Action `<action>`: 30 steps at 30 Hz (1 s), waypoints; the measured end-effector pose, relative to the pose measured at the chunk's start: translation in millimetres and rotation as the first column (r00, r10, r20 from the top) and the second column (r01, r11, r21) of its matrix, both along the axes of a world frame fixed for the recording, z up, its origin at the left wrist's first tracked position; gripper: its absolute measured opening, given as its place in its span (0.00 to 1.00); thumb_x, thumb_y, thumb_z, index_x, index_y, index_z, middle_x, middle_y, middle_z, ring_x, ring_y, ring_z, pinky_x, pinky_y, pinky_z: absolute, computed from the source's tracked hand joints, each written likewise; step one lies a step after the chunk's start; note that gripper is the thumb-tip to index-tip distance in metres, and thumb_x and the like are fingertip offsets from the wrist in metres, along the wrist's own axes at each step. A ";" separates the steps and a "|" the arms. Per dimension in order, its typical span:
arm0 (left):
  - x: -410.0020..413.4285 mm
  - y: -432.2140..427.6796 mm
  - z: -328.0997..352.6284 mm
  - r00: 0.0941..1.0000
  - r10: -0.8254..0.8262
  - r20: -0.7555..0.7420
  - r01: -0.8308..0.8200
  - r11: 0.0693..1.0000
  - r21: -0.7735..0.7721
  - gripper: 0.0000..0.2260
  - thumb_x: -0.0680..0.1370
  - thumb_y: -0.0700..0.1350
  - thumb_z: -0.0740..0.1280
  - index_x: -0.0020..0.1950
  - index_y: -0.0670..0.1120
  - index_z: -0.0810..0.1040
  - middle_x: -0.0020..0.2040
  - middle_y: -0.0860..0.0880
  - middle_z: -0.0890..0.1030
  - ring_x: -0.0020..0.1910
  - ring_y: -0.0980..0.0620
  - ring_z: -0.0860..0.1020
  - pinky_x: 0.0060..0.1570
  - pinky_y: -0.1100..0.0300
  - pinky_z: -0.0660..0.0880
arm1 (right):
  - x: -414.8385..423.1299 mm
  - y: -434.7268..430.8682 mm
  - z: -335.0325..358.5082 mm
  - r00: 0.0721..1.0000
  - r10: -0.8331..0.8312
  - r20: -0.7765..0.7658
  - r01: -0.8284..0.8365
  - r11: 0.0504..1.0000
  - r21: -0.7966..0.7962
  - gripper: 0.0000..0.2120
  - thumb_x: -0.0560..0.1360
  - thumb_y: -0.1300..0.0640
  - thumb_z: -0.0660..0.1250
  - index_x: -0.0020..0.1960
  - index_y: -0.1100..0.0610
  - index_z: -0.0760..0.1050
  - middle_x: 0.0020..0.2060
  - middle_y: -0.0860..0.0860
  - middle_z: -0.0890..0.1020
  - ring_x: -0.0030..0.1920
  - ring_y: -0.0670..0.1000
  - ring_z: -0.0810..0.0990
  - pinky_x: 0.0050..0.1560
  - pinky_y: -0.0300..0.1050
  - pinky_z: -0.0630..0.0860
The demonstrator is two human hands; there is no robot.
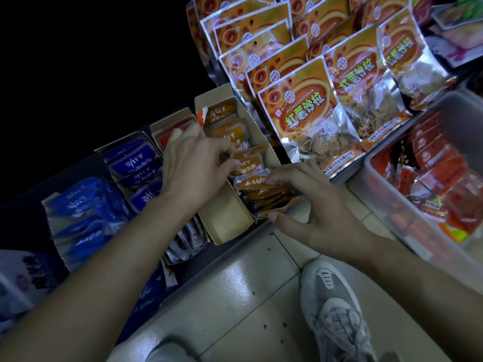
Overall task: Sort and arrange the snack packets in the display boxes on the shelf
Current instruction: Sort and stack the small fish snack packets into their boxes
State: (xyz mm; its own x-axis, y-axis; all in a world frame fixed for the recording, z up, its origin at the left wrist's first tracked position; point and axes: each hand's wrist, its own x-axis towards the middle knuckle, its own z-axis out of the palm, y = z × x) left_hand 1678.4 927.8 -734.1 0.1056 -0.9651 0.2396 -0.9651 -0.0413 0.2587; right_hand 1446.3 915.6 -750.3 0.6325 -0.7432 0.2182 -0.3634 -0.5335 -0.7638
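Left grip is clenched in a pinch on small orange foil snack packets standing mid-row in the tan cardboard display box. Right grip grasps a loose stack of same orange packets, fingertips on top, thumb under. Stack sits just off the box's 3 o'clock wall; looks outside the box, can't confirm.

Progress (judged): partway.
- Done: 12 o'clock half of the box filled w/ standing packets.
- Not done: 6 o'clock half shows bare cardboard, so the stack isn't loaded yet.
- Remaining: feed stack in, square up the row.
- Toward 9 o'clock, the box w/ red-white packets and the boxes of blue foil packets look filled. Far-left lot leans; prob. needs tidying.

Counts:
- display boxes: 4 (1 orange, 1 red-white, 2 blue)
- orange packets standing: approx 7 faces seen, more hidden under left grip
- stack in right grip: approx 5, edges blur, not firm
- large orange window bags at 1 o'clock: 10+, several cut by frame
- clear plastic bin of red packets at 3 o'clock: 1; contents too jumbled to count
- grey sneakers on tiled floor, 6 o'clock: 2, one cut off
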 end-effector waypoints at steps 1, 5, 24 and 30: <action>-0.2 2.0 -0.4 1.000 -0.019 -0.014 0.019 0.999 -0.049 0.08 0.77 0.56 0.72 0.49 0.52 0.85 0.42 0.50 0.72 0.46 0.50 0.67 0.45 0.56 0.58 | -0.3 0.3 -0.3 1.000 -0.002 0.000 0.002 1.000 0.000 0.20 0.70 0.52 0.74 0.61 0.55 0.77 0.57 0.48 0.78 0.57 0.52 0.75 0.57 0.58 0.71; 3.8 8.5 12.0 0.999 -0.034 -0.010 0.029 0.949 -0.315 0.09 0.79 0.50 0.70 0.52 0.47 0.86 0.43 0.49 0.84 0.44 0.49 0.69 0.45 0.57 0.57 | -1.0 1.8 -2.8 1.000 -0.009 0.013 0.009 1.000 0.012 0.21 0.71 0.52 0.74 0.62 0.55 0.76 0.58 0.48 0.77 0.59 0.53 0.75 0.58 0.57 0.71; 10.2 26.4 5.3 0.828 -0.115 -0.549 0.167 0.985 0.044 0.17 0.77 0.62 0.60 0.55 0.58 0.85 0.45 0.53 0.78 0.47 0.53 0.71 0.45 0.54 0.71 | 10.5 -18.4 4.5 0.993 0.017 -0.113 -0.026 0.997 -0.072 0.46 0.65 0.46 0.74 0.79 0.51 0.59 0.77 0.47 0.60 0.76 0.51 0.61 0.69 0.63 0.65; 11.0 32.4 4.6 0.807 -0.128 -0.576 0.217 0.972 0.089 0.16 0.76 0.61 0.60 0.55 0.60 0.84 0.48 0.54 0.82 0.47 0.57 0.69 0.45 0.61 0.67 | 4.6 -21.8 3.0 0.978 0.050 -0.203 -0.079 0.987 -0.140 0.33 0.64 0.40 0.74 0.67 0.48 0.75 0.64 0.46 0.73 0.65 0.52 0.70 0.60 0.61 0.69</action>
State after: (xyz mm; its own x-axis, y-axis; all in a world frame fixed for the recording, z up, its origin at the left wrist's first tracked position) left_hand 1689.5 960.2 -729.4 0.0069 -0.9988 0.0484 -0.6462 0.0325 0.7624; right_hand 1450.9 893.8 -747.2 0.7196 -0.6688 0.1869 -0.4608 -0.6612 -0.5920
